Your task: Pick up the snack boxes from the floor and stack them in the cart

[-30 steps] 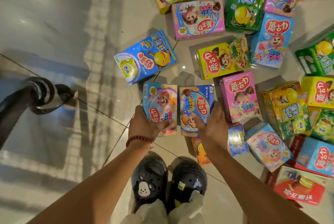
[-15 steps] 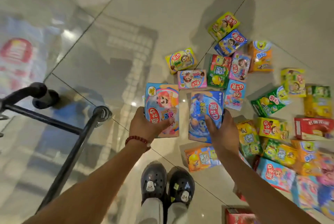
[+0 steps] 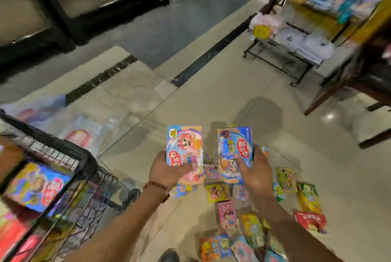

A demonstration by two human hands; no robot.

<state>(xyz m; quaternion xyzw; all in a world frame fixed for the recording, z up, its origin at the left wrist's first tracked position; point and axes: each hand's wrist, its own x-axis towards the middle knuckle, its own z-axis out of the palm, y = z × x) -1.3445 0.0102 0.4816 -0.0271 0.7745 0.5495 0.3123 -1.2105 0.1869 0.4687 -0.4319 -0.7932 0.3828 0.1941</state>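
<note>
Each hand grips one box — left hand [image 3: 167, 169] the pink box [image 3: 185, 151], right hand [image 3: 255, 174] the blue box [image 3: 233, 149].

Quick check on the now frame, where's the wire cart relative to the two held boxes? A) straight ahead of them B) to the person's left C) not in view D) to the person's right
B: the black wire cart stands at the left edge of the view, already holding boxes, while the left hand grips the pink-and-blue snack box and the right hand grips the blue snack box over the floor.
</note>
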